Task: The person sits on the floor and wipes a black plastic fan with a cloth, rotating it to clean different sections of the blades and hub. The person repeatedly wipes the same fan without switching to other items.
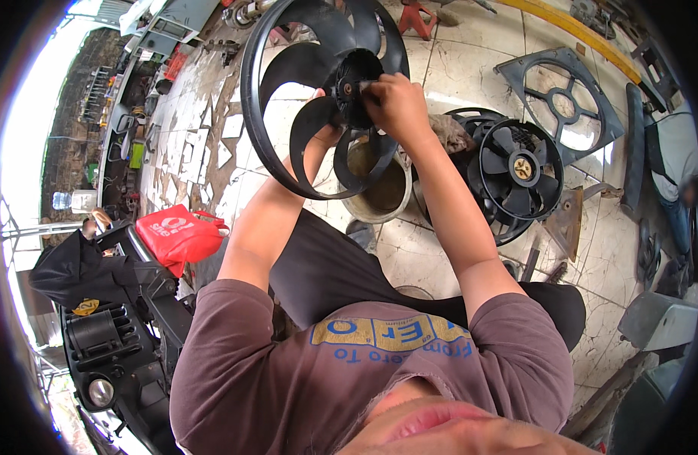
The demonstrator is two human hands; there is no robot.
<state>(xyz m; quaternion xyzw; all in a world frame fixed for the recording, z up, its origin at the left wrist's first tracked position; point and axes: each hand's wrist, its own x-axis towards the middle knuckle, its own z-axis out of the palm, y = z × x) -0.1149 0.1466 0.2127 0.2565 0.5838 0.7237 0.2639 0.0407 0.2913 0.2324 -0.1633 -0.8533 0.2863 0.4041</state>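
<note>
A large black ringed fan (pixel 296 70) with curved blades is held up in front of me, tilted, its hub toward me. My left hand (pixel 327 130) reaches behind the blades and grips the fan near its hub; part of that hand is hidden by a blade. At the front of the hub is my right hand (pixel 398 106), fingers curled together against its centre. Whatever those fingers may pinch is hidden and slightly blurred. Below the fan stands a pale round bucket (pixel 379 214), partly covered by the ring. A dirty rag (pixel 451 133) lies beside my right forearm.
Right of my arm sits a smaller black fan assembly (pixel 522 168), with an empty fan shroud (pixel 565 106) beyond. A red bag (pixel 180 236) rests at left above black car parts (pixel 98 334). A red stand (pixel 418 19) and yellow beam (pixel 569 26) are far off. Another person (pixel 671 163) is at right.
</note>
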